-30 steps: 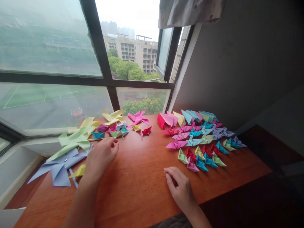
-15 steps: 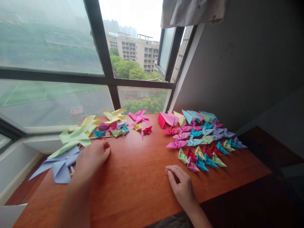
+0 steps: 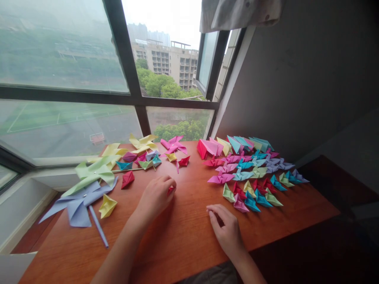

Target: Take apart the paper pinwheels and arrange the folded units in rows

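Note:
My left hand (image 3: pixel 157 196) is over the middle of the table, fingers closed round a small red folded-paper boat (image 3: pixel 171 191); most of the boat is hidden by the fingers. Left of that hand lie a red paper boat (image 3: pixel 127 179) and a yellow paper boat (image 3: pixel 107 206). My right hand (image 3: pixel 225 228) rests near the table's front edge, its fingers curled together and nothing visible in them. Closest to it are rows of folded paper boats (image 3: pixel 251 202) in several colours, just beyond its fingertips to the right.
Paper pinwheels, such as the lilac one (image 3: pixel 79 202), the green one (image 3: pixel 95 173) and the pink one (image 3: pixel 173 145), line the left and back of the wooden table (image 3: pixel 183 236). Paper cranes (image 3: pixel 243 176) and paper planes (image 3: pixel 211 148) fill the right side. A window stands behind.
My left hand has moved right, away from the pinwheels, carrying the red paper boat. The other red boat, the yellow boat and the lilac pinwheel's stick are now uncovered. My right hand stays put.

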The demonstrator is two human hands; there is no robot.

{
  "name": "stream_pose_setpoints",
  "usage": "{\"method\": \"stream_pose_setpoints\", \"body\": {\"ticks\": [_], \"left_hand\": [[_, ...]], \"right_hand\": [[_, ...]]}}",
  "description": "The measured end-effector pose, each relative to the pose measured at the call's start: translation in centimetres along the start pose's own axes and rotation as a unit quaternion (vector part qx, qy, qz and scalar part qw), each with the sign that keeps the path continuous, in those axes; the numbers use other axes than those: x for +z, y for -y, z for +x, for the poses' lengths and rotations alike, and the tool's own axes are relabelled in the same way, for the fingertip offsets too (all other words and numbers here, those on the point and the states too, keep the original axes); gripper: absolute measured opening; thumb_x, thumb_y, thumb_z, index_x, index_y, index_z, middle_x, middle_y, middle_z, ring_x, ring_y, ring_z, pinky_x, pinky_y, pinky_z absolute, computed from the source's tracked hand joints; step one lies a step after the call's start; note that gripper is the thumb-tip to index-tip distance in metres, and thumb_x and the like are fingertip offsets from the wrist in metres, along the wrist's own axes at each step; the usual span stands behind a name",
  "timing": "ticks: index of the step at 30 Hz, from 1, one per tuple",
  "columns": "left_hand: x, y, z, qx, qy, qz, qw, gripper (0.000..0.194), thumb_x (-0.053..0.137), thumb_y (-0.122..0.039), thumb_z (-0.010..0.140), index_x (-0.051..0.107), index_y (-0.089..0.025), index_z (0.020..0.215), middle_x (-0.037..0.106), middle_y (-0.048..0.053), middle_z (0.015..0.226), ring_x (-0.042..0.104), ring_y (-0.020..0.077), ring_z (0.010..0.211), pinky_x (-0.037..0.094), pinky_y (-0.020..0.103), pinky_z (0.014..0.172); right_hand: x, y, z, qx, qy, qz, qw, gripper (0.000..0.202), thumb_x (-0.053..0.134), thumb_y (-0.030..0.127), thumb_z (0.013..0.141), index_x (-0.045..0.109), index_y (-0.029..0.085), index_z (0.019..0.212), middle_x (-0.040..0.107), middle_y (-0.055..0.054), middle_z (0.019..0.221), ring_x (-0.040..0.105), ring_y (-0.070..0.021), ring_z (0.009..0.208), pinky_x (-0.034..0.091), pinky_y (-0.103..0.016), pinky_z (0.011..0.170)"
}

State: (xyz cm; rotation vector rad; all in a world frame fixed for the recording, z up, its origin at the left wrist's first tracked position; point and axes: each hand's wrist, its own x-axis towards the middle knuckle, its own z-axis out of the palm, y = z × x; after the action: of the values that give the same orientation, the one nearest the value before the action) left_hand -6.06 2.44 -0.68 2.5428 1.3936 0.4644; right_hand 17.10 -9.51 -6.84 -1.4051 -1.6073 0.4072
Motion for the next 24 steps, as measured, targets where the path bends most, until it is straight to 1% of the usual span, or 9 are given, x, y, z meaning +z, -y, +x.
{"method": "stream_pose_setpoints", "body": {"ticks": [3, 6, 8, 10, 13, 16, 19, 21, 24], "left_hand": [[-0.2, 0.8, -0.2, 0.004, -0.033, -0.013, 0.999, 0.018, 0.051, -0.026, 0.09, 0.068, -0.02, 0.091, 0.069, 0.009, 0.105, 0.062, 0.0262, 0.097, 0.046, 0.038, 0.085], [-1.1, 2.5, -0.7, -0.046, -0.058, -0.014, 0.997, 0.026, 0.048, -0.032, 0.09, 0.068, -0.02, 0.101, 0.067, 0.011, 0.115, 0.062, 0.0283, 0.104, 0.047, 0.04, 0.091], [-1.8, 3.9, -1.1, -0.103, -0.038, -0.018, 0.994, 0.03, 0.046, -0.031, 0.088, 0.069, -0.019, 0.104, 0.068, 0.011, 0.115, 0.063, 0.0286, 0.104, 0.049, 0.039, 0.087], [-2.4, 5.1, -1.4, -0.154, 0.007, -0.041, 0.987, 0.032, 0.045, -0.034, 0.087, 0.069, -0.02, 0.105, 0.072, 0.009, 0.109, 0.066, 0.027, 0.098, 0.051, 0.035, 0.079], [-3.1, 6.1, -1.8, -0.189, 0.046, -0.078, 0.978, 0.034, 0.049, -0.043, 0.086, 0.07, -0.021, 0.101, 0.075, 0.007, 0.098, 0.068, 0.0255, 0.089, 0.051, 0.032, 0.074], [-3.3, 5.8, -1.9, -0.187, 0.088, -0.107, 0.973, 0.036, 0.053, -0.047, 0.084, 0.071, -0.02, 0.098, 0.076, 0.007, 0.095, 0.069, 0.0252, 0.086, 0.05, 0.031, 0.073], [-3.2, 5.1, -2.0, -0.169, 0.125, -0.131, 0.969, 0.035, 0.056, -0.048, 0.083, 0.071, -0.02, 0.099, 0.076, 0.005, 0.088, 0.068, 0.0233, 0.079, 0.048, 0.028, 0.065], [-3.1, 4.8, -1.9, -0.149, 0.127, -0.126, 0.972, 0.028, 0.057, -0.043, 0.082, 0.071, -0.021, 0.092, 0.075, 0.004, 0.085, 0.067, 0.0219, 0.076, 0.046, 0.027, 0.063], [-2.8, 4.5, -1.6, -0.119, 0.114, -0.106, 0.981, 0.02, 0.055, -0.033, 0.082, 0.071, -0.02, 0.082, 0.075, 0.003, 0.083, 0.066, 0.0207, 0.075, 0.045, 0.026, 0.063]], "right_hand": [[0.0, -0.1, 0.0, -0.003, -0.001, -0.002, 1.0, 0.022, 0.05, 0.02, 0.093, 0.071, 0.02, 0.097, 0.072, -0.007, 0.09, 0.07, -0.0191, 0.083, 0.058, -0.028, 0.076], [0.0, -0.1, 0.1, -0.004, -0.001, -0.003, 1.0, 0.022, 0.05, 0.021, 0.093, 0.071, 0.02, 0.097, 0.072, -0.008, 0.09, 0.07, -0.0196, 0.083, 0.058, -0.028, 0.075], [0.0, -0.1, 0.1, -0.002, 0.002, -0.001, 1.0, 0.022, 0.049, 0.021, 0.094, 0.071, 0.02, 0.097, 0.072, -0.008, 0.09, 0.07, -0.0199, 0.083, 0.058, -0.028, 0.075], [0.0, -0.1, 0.0, 0.002, 0.005, 0.0, 1.0, 0.022, 0.049, 0.021, 0.094, 0.071, 0.02, 0.098, 0.072, -0.008, 0.09, 0.07, -0.0195, 0.083, 0.058, -0.028, 0.075], [-0.1, -0.1, 0.0, 0.004, 0.008, 0.003, 1.0, 0.022, 0.049, 0.019, 0.093, 0.07, 0.02, 0.098, 0.072, -0.007, 0.09, 0.07, -0.0188, 0.083, 0.057, -0.027, 0.075], [-0.1, 0.0, 0.0, 0.006, 0.01, 0.004, 1.0, 0.022, 0.049, 0.019, 0.093, 0.07, 0.02, 0.098, 0.072, -0.007, 0.09, 0.07, -0.0192, 0.084, 0.057, -0.027, 0.075], [-0.1, -0.1, 0.0, 0.007, 0.013, 0.005, 1.0, 0.022, 0.049, 0.02, 0.094, 0.07, 0.02, 0.098, 0.072, -0.007, 0.09, 0.069, -0.0192, 0.083, 0.057, -0.027, 0.075], [-0.1, 0.0, 0.1, 0.008, 0.014, 0.007, 1.0, 0.022, 0.049, 0.019, 0.094, 0.07, 0.02, 0.098, 0.071, -0.007, 0.09, 0.069, -0.0188, 0.083, 0.057, -0.027, 0.076], [-0.1, 0.0, 0.0, 0.008, 0.012, 0.008, 1.0, 0.022, 0.048, 0.018, 0.094, 0.07, 0.02, 0.098, 0.071, -0.007, 0.09, 0.069, -0.0185, 0.084, 0.056, -0.026, 0.076]]}}
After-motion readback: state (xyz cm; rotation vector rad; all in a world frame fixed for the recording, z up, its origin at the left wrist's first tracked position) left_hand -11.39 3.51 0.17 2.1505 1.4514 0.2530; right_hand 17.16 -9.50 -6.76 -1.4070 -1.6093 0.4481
